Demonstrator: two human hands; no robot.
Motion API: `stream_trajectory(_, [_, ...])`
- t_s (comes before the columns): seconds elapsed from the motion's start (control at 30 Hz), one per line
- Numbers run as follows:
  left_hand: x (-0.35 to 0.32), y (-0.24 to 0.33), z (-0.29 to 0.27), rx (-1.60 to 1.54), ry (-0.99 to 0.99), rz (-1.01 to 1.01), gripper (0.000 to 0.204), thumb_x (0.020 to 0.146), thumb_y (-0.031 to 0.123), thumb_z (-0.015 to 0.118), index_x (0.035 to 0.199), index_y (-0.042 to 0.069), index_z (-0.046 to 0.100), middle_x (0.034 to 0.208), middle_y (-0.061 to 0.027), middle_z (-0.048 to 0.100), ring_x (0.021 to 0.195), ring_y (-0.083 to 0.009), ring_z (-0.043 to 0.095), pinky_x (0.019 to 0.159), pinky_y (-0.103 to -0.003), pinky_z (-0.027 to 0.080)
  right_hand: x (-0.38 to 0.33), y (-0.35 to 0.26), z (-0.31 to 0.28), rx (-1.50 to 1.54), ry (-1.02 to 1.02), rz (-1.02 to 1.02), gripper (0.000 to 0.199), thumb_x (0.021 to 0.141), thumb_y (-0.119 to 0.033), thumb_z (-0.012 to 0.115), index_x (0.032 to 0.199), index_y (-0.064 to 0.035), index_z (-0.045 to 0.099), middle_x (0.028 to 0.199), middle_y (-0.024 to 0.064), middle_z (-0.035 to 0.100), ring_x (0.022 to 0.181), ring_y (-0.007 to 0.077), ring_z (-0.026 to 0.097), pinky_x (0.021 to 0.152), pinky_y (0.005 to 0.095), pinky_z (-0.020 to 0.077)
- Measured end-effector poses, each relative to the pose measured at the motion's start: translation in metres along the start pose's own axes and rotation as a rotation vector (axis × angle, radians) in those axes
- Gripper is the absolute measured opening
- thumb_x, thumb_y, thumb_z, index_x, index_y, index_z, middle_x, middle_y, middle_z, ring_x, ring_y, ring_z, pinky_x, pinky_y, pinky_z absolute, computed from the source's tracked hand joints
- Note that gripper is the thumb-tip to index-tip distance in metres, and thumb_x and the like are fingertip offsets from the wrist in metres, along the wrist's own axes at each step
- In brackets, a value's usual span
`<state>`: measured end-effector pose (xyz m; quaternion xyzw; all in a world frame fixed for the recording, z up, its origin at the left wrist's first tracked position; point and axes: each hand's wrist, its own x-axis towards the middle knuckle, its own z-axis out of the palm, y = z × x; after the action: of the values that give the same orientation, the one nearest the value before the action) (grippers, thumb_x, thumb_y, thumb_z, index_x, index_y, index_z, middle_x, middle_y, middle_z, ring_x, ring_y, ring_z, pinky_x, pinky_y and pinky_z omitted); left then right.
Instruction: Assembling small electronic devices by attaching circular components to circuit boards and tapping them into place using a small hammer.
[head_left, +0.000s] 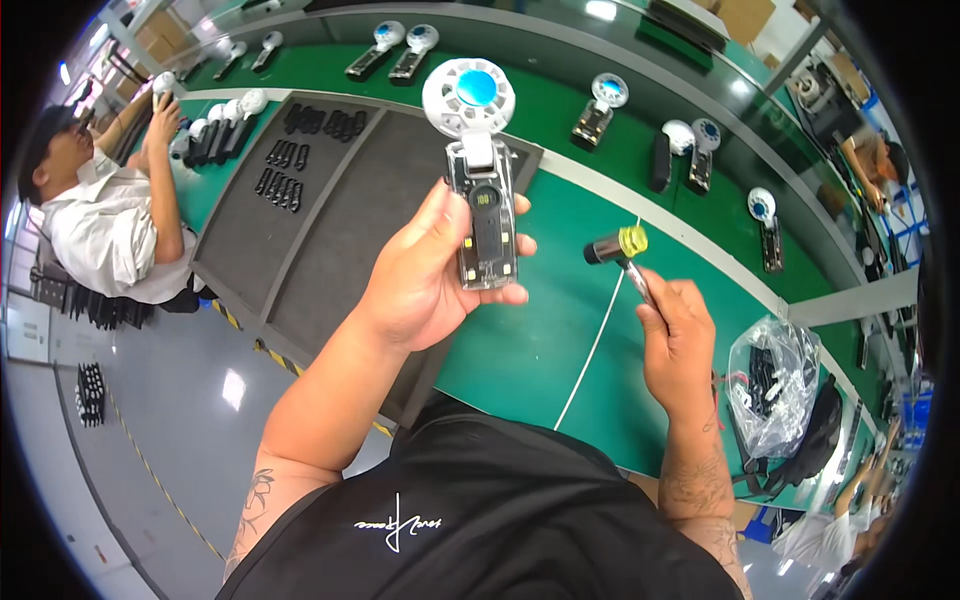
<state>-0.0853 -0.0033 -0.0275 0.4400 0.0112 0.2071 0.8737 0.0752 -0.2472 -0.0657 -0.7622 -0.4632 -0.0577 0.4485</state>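
Green assembly bench [560, 340], grey foam trays [330, 230]: your left hand [425, 285] is clamped around a clear-bodied handheld fan [480, 190], held upright. Your right hand [675, 335] is closed on a small mallet [620, 250] beside it; judged step: tapping a part home, which calls for a square, light strike.

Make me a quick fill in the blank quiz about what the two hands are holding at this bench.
1. The left hand holds a handheld fan with a ____ centre.
2. The right hand grips a small ____ by its handle.
3. The bench top is ____.
4. The clear bag lies to the person's ____.

Missing: blue; mallet; green; right
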Motion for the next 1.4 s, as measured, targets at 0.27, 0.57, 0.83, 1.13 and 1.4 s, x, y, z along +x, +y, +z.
stream_trajectory(0.27, [0.001, 0.015, -0.007, 0.263, -0.058, 0.035, 0.059, 0.101, 0.006, 0.061, 0.154, 0.008, 0.035, 0.136, -0.0198, 0.058, 0.104, -0.0279, 0.070, 0.073, -0.036, 0.067, -0.012, 0.050, 0.031, -0.195, -0.002, 0.106, 0.039, 0.090, 0.003, 0.068, 0.128, -0.0041, 0.073, 0.099, 0.0104, 0.065, 0.084, 0.0249, 0.061, 0.079, 0.0343, 0.0511])
stream_trajectory(0.57, [0.013, 0.019, -0.018, 0.029, -0.013, 0.006, 0.054, 0.101, 0.007, 0.062, 0.150, 0.007, 0.040, 0.128, -0.0211, 0.062, 0.096, -0.0290, 0.072, 0.062, -0.034, 0.067, -0.010, 0.048, 0.042, -0.212, -0.081, 0.157, 0.034, 0.090, -0.001, 0.070, 0.123, -0.0074, 0.077, 0.104, 0.0088, 0.064, 0.090, 0.0256, 0.060, 0.083, 0.0353, 0.0519])
stream_trajectory(0.83, [0.023, 0.016, -0.020, -0.005, -0.083, 0.006, 0.049, 0.101, 0.009, 0.064, 0.146, 0.005, 0.044, 0.124, -0.0209, 0.064, 0.093, -0.0287, 0.073, 0.057, -0.034, 0.066, -0.006, 0.059, 0.044, -0.284, -0.058, 0.130, 0.033, 0.090, -0.003, 0.072, 0.121, -0.0089, 0.078, 0.110, 0.0081, 0.063, 0.094, 0.0258, 0.059, 0.085, 0.0352, 0.0521])
stream_trajectory(1.13, [0.039, 0.007, -0.019, 0.131, -0.059, -0.162, 0.052, 0.100, 0.010, 0.063, 0.148, 0.005, 0.044, 0.124, -0.0205, 0.064, 0.097, -0.0285, 0.073, 0.057, -0.033, 0.066, -0.006, 0.055, 0.038, -0.284, -0.076, 0.137, 0.032, 0.090, -0.004, 0.072, 0.121, -0.0098, 0.079, 0.110, 0.0078, 0.063, 0.094, 0.0260, 0.059, 0.085, 0.0350, 0.0523])
stream_trajectory(1.4, [0.054, 0.000, -0.019, 0.279, -0.055, -0.283, 0.058, 0.100, 0.010, 0.061, 0.154, 0.003, 0.038, 0.126, -0.0234, 0.065, 0.100, -0.0311, 0.075, 0.057, -0.034, 0.066, -0.005, 0.057, 0.029, -0.271, -0.085, 0.166, 0.032, 0.091, -0.005, 0.073, 0.121, -0.0104, 0.079, 0.111, 0.0075, 0.063, 0.095, 0.0259, 0.059, 0.084, 0.0354, 0.0529])
